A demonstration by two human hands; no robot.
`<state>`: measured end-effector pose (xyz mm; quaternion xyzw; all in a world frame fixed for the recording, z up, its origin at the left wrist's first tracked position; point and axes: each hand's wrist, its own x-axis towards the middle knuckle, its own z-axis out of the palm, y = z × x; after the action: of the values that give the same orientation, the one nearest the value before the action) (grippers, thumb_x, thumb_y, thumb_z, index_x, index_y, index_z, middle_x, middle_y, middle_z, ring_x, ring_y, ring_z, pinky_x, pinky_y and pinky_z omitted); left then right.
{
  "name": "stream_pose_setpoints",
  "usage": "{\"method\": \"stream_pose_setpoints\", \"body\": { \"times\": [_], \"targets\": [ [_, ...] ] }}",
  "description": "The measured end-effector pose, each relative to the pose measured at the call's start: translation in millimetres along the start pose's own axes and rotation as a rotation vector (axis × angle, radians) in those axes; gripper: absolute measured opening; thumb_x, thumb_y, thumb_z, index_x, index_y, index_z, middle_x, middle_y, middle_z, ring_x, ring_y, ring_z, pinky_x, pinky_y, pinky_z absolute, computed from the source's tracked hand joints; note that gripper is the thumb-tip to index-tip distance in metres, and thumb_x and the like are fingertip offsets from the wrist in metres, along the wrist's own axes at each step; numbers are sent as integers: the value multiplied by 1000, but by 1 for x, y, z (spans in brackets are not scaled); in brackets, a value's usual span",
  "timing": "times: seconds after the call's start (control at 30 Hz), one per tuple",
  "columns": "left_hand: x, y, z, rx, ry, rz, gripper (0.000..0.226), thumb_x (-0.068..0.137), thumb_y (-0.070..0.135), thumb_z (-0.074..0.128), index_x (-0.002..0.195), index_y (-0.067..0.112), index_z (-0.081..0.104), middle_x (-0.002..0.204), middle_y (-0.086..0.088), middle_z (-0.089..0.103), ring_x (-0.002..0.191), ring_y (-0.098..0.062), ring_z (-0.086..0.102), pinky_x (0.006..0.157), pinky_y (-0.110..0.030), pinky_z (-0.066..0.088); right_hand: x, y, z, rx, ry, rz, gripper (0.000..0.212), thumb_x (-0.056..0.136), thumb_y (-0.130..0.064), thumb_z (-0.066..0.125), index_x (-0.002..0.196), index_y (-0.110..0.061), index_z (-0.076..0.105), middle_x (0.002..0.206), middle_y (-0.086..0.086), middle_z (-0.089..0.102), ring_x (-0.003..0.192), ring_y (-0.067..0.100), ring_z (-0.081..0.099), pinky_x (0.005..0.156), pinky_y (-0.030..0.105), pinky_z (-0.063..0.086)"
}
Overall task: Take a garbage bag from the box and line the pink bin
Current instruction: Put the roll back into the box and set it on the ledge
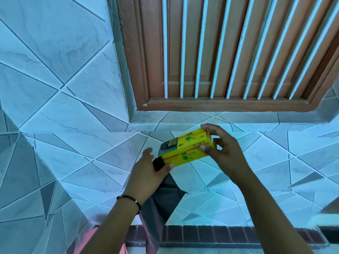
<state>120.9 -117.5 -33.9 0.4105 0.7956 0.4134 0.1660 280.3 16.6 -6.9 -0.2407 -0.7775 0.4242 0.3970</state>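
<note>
A yellow garbage bag box (189, 149) is held up in front of a tiled wall, tilted with its right end higher. My right hand (222, 151) grips its right end, thumb below and fingers over the top. My left hand (150, 173) is at the box's left end and pinches a dark garbage bag (161, 204); a rolled black end shows at my thumb and the bag hangs down below the hand. A pink bin (88, 241) shows only as a strip at the bottom left, partly hidden behind my left forearm.
A brown wooden window frame with white bars (229, 52) fills the upper right, above a tiled ledge (220, 121). Pale tiled wall (55, 88) covers the left and middle. A dark brick-pattern band (238, 235) runs along the bottom.
</note>
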Motion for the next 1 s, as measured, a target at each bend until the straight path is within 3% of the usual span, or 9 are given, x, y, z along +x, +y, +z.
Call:
{"method": "stream_pose_setpoints", "body": {
  "times": [0.1,0.17,0.3,0.4,0.57,0.67,0.8,0.9,1.0],
  "targets": [
    [11,-3,1,-103,57,82,29,83,32,64,110,23,59,96,14,63,102,-13,60,69,0,37,16,9,6,175,98,27,38,79,1,66,109,-22,58,104,4,62,74,-2,60,69,12,46],
    [25,3,-2,-133,103,134,16,86,28,61,101,29,64,91,18,65,91,-7,60,67,4,36,30,16,14,196,111,35,36,80,3,65,108,-17,58,102,4,63,77,-4,60,69,9,45],
    [63,6,-8,-83,135,146,18,88,28,57,103,25,68,91,9,67,80,-5,57,65,0,36,68,39,25,133,86,65,37,77,-7,70,109,-23,59,104,4,66,96,15,62,82,37,53],
    [100,4,-8,-63,153,107,20,87,28,58,103,18,66,101,-3,70,92,-19,61,72,-20,41,100,56,32,33,83,111,47,73,-12,75,115,-24,57,107,0,66,106,21,59,87,44,52],
    [152,5,-1,-73,126,36,22,85,28,59,89,6,57,89,-9,66,85,-27,58,63,-26,39,144,77,49,76,78,222,50,72,-1,73,118,-10,57,103,6,66,95,23,62,83,31,52],
    [171,2,3,-55,122,27,23,86,28,59,102,12,57,104,-6,69,98,-26,60,78,-28,44,162,80,58,33,75,214,45,72,-3,74,114,-10,60,97,2,67,89,19,63,83,32,52],
    [182,-5,3,-50,134,41,31,85,26,59,114,16,55,111,-3,68,103,-24,61,85,-27,46,177,82,64,-44,117,191,44,72,-6,76,112,-7,60,92,0,63,83,15,58,62,5,41],
    [188,-9,4,-26,129,54,33,86,26,59,118,20,55,111,-1,69,102,-23,61,83,-25,44,180,88,68,-108,140,182,33,73,-11,76,102,-7,60,85,-3,61,78,13,54,54,8,37],
    [199,-10,0,-64,136,40,34,81,30,59,114,22,60,109,-1,70,104,-25,61,91,-32,47,186,98,72,-143,175,180,25,73,-19,76,85,-9,56,77,0,61,73,17,56,53,14,37]
  ]
}}
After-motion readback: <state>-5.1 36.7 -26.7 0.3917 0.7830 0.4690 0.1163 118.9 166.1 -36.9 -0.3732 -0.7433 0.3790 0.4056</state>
